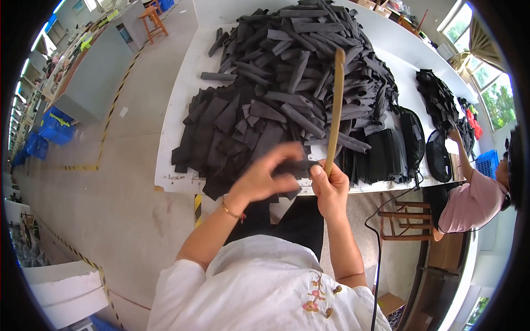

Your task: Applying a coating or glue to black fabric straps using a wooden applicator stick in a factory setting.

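My right hand [331, 191] is closed around the lower end of a long wooden stick [336, 110], which stands nearly upright with a notched tip. Its thumb also pinches the end of a dark fabric piece [298, 168]. My left hand [262, 175], smeared by motion, has its fingers and thumb apart on either side of that piece; whether it touches the fabric is hard to see. Just beyond my hands, flat dark fabric pieces [215, 129] lie overlapping on the white table [179, 121]. Behind them rises a big heap of rolled, tube-like dark fabric pieces [309, 60].
Flat black pieces [381, 157] stand in a row at the table's right, beside a black mesh bag [411, 140]. A black cable [378, 243] hangs down near a wooden stool [406, 220]. A co-worker in a pink top [475, 201] works at the right. Blue crates [57, 126] stand far left.
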Demonstrator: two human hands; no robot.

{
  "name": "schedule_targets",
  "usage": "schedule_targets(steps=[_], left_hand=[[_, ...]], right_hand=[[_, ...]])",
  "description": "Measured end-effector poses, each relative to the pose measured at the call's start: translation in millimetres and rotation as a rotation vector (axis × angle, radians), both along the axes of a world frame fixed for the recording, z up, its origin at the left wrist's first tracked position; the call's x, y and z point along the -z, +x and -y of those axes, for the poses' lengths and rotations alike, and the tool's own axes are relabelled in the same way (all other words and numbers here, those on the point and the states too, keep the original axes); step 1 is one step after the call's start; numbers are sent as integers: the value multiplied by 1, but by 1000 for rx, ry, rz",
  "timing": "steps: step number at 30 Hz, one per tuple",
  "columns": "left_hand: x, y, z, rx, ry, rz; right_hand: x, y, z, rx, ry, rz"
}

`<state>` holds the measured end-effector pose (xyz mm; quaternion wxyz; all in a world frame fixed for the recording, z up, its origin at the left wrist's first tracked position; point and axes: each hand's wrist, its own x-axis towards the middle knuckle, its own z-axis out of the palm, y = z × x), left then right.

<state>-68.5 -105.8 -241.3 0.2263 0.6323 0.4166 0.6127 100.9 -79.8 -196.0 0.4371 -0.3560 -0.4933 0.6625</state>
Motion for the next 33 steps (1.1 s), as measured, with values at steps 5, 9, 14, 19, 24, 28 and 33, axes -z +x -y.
schedule_targets(steps=[5,9,14,19,24,28,33], left_hand=[[-7,23,43,459,-789,520],[14,31,62,452,-825,294],[32,16,81,-258,-333,-157],[42,7,80,-380,-311,-597],[59,4,74,-388,-298,-687],[54,2,74,-342,-276,-591],[25,-9,81,-259,-338,-370]], right_hand=[[-4,3,-23,128,256,183],[-67,-7,-68,587,303,4],[-110,24,-179,640,575,20],[-25,11,-112,390,334,255],[33,40,-55,197,193,300],[37,88,-19,-23,191,438],[30,159,22,-290,431,768]])
